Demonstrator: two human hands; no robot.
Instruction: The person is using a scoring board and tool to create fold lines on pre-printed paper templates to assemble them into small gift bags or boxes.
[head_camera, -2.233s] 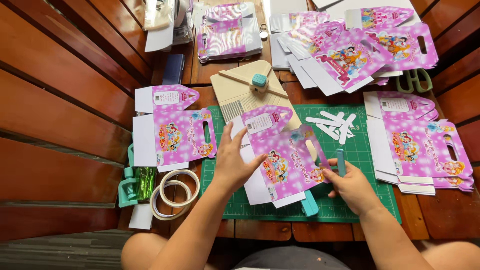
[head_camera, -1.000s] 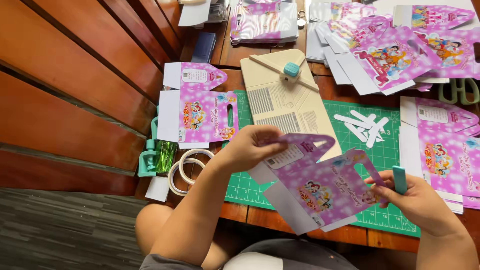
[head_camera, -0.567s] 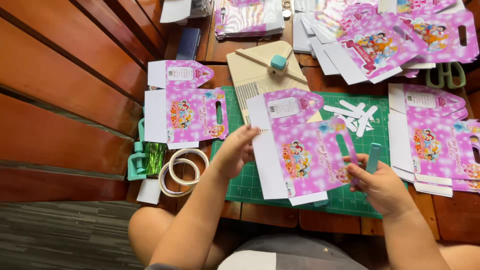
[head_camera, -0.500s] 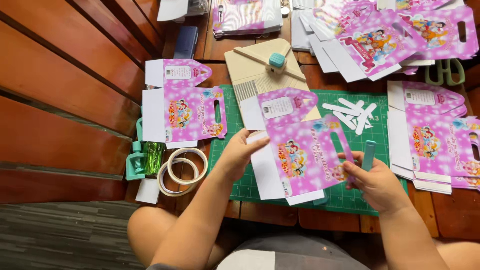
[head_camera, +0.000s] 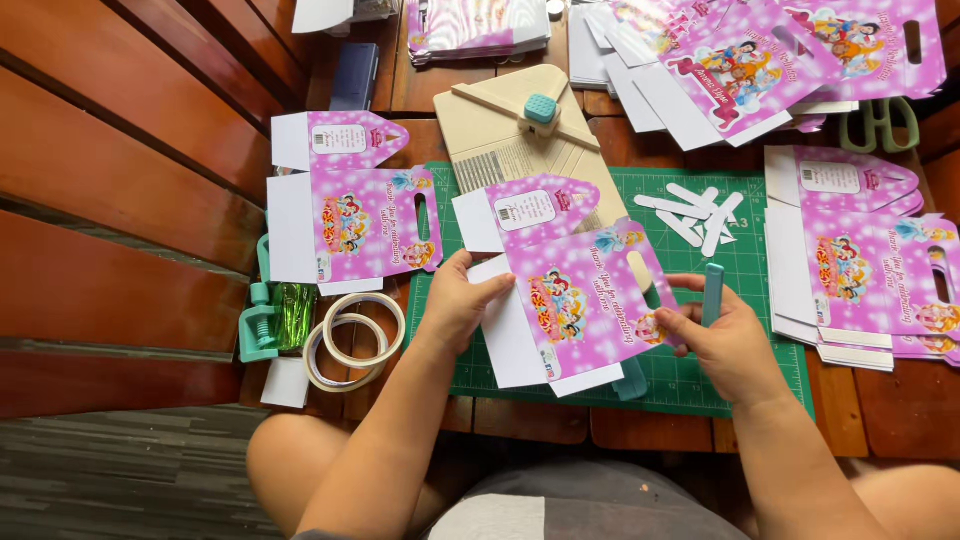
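I hold a flat pink printed cardboard box blank (head_camera: 570, 300) with a white flap, above a green cutting mat (head_camera: 760, 260). My left hand (head_camera: 455, 305) grips its left white edge. My right hand (head_camera: 725, 340) pinches its right edge and also holds a teal stick-shaped tool (head_camera: 712, 293) upright between the fingers. The blank's handle-shaped top lies toward the beige scoring board (head_camera: 520, 125).
Another pink blank (head_camera: 350, 215) lies left of the mat, a stack of them (head_camera: 870, 270) at the right, more at the back (head_camera: 760, 45). White paper strips (head_camera: 695, 210), tape rolls (head_camera: 350, 340), a teal tape dispenser (head_camera: 262, 315), green scissors (head_camera: 880, 120).
The blank was lifted, turned and brought back down over the mat. My hands shifted along its edges, and the camera view swung with my head.
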